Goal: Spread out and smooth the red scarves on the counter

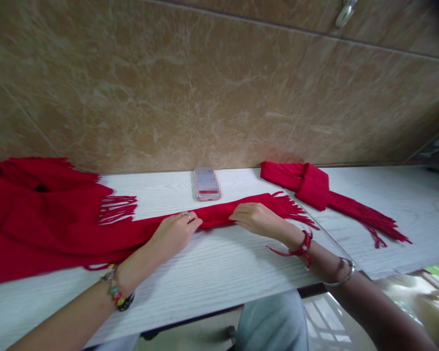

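A red scarf (215, 213) lies lengthwise on the white table, folded into a narrow band with its fringe at the right end. My left hand (176, 233), with a ring on one finger, pinches the band's near edge around its middle. Farther right, my right hand (258, 219) grips the same edge close to the fringed end, its fingers pressed together. Toward the left the band runs into a loose heap of red fabric (51, 214) with fringes; whether that is all one scarf I cannot tell. My palms hide parts of the cloth.
Behind the band, a phone (207, 184) lies near the wall. At the right rests another red scarf (314, 187), folded and knotted, its fringe pointing right. The white table (219, 263) meets a brown marbled wall (168, 87) at the back. My knee (274, 321) shows below the front edge.
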`<state>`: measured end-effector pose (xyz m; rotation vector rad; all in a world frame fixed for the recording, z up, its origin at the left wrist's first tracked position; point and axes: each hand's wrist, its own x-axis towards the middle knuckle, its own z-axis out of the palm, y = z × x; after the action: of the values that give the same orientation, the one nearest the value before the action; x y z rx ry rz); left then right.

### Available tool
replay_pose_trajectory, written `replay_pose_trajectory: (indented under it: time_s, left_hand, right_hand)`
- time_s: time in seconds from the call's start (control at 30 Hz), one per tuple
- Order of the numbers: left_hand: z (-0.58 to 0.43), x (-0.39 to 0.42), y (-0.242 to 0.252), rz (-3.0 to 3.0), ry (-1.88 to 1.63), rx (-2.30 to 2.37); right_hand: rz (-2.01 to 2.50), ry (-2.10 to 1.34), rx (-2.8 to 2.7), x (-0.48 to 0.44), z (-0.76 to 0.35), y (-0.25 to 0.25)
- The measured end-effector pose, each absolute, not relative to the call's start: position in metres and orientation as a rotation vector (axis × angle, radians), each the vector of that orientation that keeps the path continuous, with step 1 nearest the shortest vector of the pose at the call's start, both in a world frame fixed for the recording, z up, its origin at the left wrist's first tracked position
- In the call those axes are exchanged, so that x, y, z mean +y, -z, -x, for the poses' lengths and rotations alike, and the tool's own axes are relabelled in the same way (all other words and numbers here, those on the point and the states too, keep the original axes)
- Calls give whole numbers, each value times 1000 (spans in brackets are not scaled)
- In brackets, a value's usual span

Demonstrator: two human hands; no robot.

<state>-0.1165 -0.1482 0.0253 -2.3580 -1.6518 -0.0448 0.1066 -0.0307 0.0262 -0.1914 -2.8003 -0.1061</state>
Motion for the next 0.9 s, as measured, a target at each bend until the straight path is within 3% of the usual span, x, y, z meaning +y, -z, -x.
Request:
replay_pose_trajectory:
  time_s: [0.4, 0.9]
  left_hand:
    - [118, -150, -25, 2309, 87, -1635]
    - [96, -133, -29, 2368, 166, -1625]
  right_hand:
    - [243, 171, -2794, -33, -99, -20]
    - [495, -220, -2699, -25, -96, -19]
